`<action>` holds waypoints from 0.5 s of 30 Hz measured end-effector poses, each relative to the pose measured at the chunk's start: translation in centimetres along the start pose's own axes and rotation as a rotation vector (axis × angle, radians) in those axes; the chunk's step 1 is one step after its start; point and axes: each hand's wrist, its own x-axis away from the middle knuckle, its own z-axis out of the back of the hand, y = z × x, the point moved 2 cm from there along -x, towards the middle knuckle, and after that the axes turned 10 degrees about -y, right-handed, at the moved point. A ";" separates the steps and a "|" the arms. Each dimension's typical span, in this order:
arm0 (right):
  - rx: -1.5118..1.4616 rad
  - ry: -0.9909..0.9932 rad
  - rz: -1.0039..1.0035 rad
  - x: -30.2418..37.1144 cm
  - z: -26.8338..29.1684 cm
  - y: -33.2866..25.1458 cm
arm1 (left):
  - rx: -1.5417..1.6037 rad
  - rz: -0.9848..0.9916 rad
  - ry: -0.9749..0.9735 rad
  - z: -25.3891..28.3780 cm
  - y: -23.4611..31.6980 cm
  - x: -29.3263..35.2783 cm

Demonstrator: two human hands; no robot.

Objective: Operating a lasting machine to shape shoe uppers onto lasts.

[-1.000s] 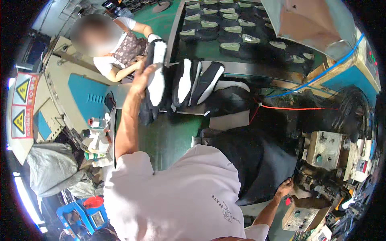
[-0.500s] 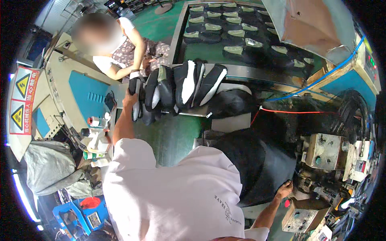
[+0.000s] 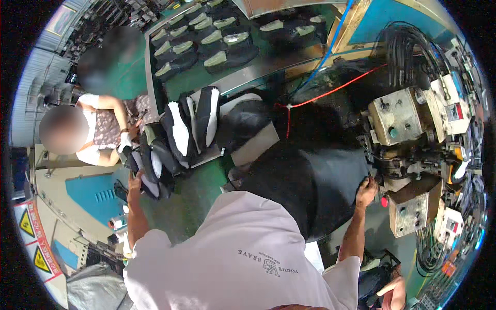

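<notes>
Setting: a shoe workshop seen from above, green floor point(image 3: 194, 199) between benches and machines, the fisheye bending every edge.

Left hand point(image 3: 135, 182): stretched out to the person's left, fingers closed loosely on the lowest of the black-and-white shoe uppers point(image 3: 155, 173); how firmly it grips cannot be told.

Shoe uppers: a fanned cluster standing on edge just left of the conveyor's near end, more of them point(image 3: 199, 121) leaning upright beside the first.

Right hand point(image 3: 367, 191): resting against the edge of the grey machine point(image 3: 408, 155), fingers curled (whether they pinch anything is hidden by dark cloth and shadow).

Black apron point(image 3: 310, 186): spread over the person's lap, between both arms.

Conveyor point(image 3: 206, 77): a green belt across the top, carrying rows of dark shoes with pale soles point(image 3: 227, 39) turned up.

Co-worker point(image 3: 106, 132): seated at far left in a patterned top, one hand near the same uppers.

Surroundings: red cable point(image 3: 336, 89) and blue hose point(image 3: 330, 46) cross the bench; yellow warning signs point(image 3: 33, 240) on the left wall; a beige control box point(image 3: 395, 116) with buttons.
</notes>
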 end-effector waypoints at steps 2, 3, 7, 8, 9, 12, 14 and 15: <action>-0.022 -0.027 -0.079 -0.1 4.8 -2.5 | 0.311 0.402 -0.127 -9.0 9.8 4.9; -0.061 0.023 -0.020 -0.2 5.2 -1.9 | 0.388 0.310 -0.099 -9.2 9.3 5.9; -0.067 -0.101 -0.179 -0.9 3.7 -1.9 | 0.529 0.077 0.051 -10.2 6.2 2.8; -0.087 -0.121 -0.146 -1.8 2.6 -2.1 | 0.401 0.009 0.108 -8.7 4.4 1.6; -0.097 -0.129 -0.120 -2.3 2.0 -2.0 | 0.278 -0.058 0.150 -7.7 2.9 0.9; -0.049 -0.119 -0.191 -1.7 3.2 -0.9 | -0.160 -0.145 0.210 -9.9 3.2 -0.5; -0.151 -0.101 -0.220 0.0 1.7 -0.8 | 0.065 -0.280 0.087 -6.0 4.2 -2.4; -0.219 -0.153 -0.245 0.1 2.5 0.0 | -0.320 -0.121 0.081 -7.0 4.0 -2.6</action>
